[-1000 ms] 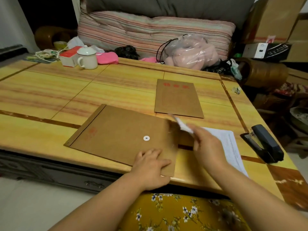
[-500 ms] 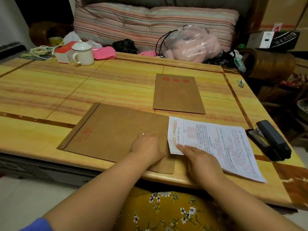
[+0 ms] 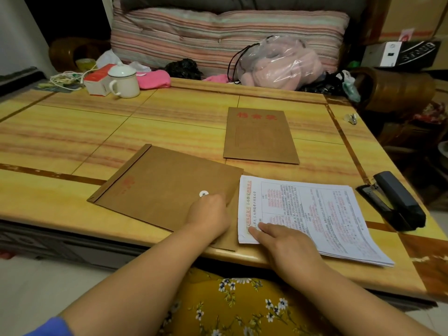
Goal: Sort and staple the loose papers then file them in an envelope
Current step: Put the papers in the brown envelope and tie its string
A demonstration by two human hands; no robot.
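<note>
Currently left hand (image 3: pixel 209 215) at frame centre, fingers curled at envelope (image 3: pixel 167 187) flap; grip unclear. Right hand (image 3: pixel 288 246) fingers flat, pressing paper stack (image 3: pixel 312 214) lower right on bench (image 3: pixel 72 132).

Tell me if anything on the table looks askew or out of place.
The paper stack hangs slightly over the table's near edge. The near envelope lies skewed. The stapler sits open.
</note>
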